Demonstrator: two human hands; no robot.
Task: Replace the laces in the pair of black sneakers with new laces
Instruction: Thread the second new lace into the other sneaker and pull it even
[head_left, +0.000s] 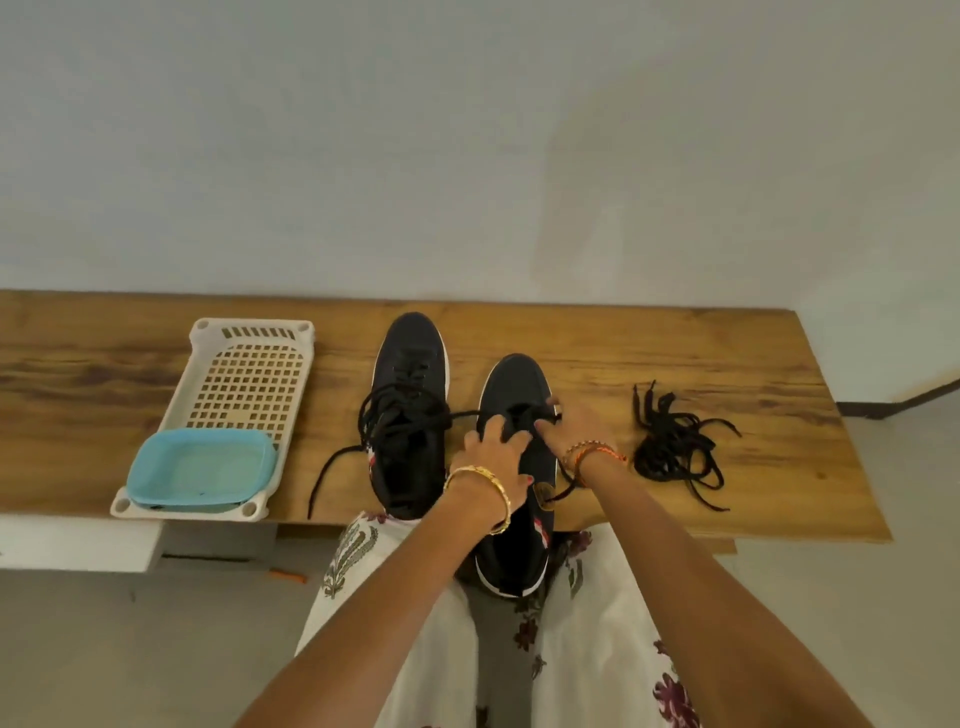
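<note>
I see both hands on the right sneaker (514, 395), half off the surface (675, 353) edge. Left hand (493, 449) fingers curl on the lace (524, 413); right hand (569, 421) seems to pinch it, hard to tell. Lace is soft, limp; I'd grip near the eyelets. Loose laces (675, 452) lie right; left sneaker (408, 410) beside.

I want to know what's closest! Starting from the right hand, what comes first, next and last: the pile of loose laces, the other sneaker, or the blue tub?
From the right hand, on the nearer sneaker's laces:
1. The pile of loose laces, just to its right on the table.
2. The other sneaker, to its left, past the left hand.
3. The blue tub, far left, in the white basket.
</note>
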